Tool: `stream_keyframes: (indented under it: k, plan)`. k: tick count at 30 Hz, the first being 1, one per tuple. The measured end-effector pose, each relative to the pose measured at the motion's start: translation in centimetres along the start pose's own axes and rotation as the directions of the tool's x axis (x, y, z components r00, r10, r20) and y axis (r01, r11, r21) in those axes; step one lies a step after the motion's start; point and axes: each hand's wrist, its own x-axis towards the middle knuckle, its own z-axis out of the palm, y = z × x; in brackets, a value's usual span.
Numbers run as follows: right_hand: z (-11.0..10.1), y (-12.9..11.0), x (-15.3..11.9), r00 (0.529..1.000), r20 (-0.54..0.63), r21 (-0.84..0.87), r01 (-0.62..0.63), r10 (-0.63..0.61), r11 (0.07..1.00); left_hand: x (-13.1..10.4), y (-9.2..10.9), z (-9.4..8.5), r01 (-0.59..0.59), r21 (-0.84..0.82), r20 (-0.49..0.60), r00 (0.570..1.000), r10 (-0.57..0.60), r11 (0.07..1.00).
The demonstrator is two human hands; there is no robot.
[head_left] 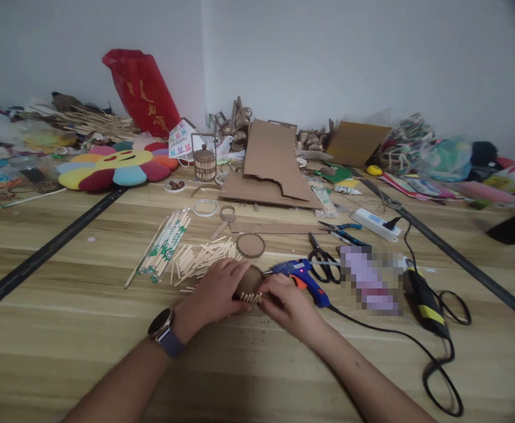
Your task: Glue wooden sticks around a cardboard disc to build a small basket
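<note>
Head-cam view down onto wood-grain table (222,382). At ctr, btwn both hands: small cardboard round (251,279) w/ short row of cut sticks (249,298) along near edge. L hand (217,288), w/ watch (160,323) on wrist: curled around left side of round, thumb at near edge, fingers toward far side, closed enough to steady it. R hand (290,302): thumb & finger pinched nearly together at right end of row, seemingly on end stick; exact contact too small to tell.

Progress, as judged: early stage. Done: just that one short row. Not done: far rim, bare where visible; left part hidden by L hand, so can't tell there. Also w/o sticks: second cardboard round (251,245), lying flat just beyond. In supply: loose pile of sticks (204,258) past L hand, plus bagged sticks (167,244) farther left. Near R hand: blue glue gun (299,273) w/ red light lit; beside it, black scissors (325,267). Farther back: lidded stick basket (205,163) w/ tall handle, apparently complete.
</note>
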Motion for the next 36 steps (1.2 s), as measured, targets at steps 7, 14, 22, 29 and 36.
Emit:
stream_keyframes:
  k: [7,14,22,29,36]
  plan:
    - [0.26,0.24,-0.14,1.0,0.013,-0.036,0.012,-0.011,0.999,0.0,0.3,-0.15,0.005,-0.02,0.017,1.0,-0.005,1.0]
    - [0.44,0.58,-0.21,0.999,-0.008,0.012,0.037,-0.037,0.999,-0.26,0.29,0.09,0.005,-0.035,0.003,1.0,-0.005,0.999]
    - [0.57,0.71,-0.24,0.997,-0.023,0.011,0.075,-0.074,0.997,-0.2,-0.02,0.55,-0.015,-0.062,-0.013,1.0,0.014,0.998]
    - [0.55,0.66,-0.29,0.996,-0.017,-0.002,0.087,-0.087,0.996,-0.29,0.07,0.45,-0.021,-0.075,-0.017,1.0,0.019,0.997]
    - [0.51,0.62,-0.3,0.997,-0.008,-0.012,0.076,-0.076,0.997,-0.42,-0.1,0.76,-0.027,-0.042,-0.04,0.999,0.025,0.999]
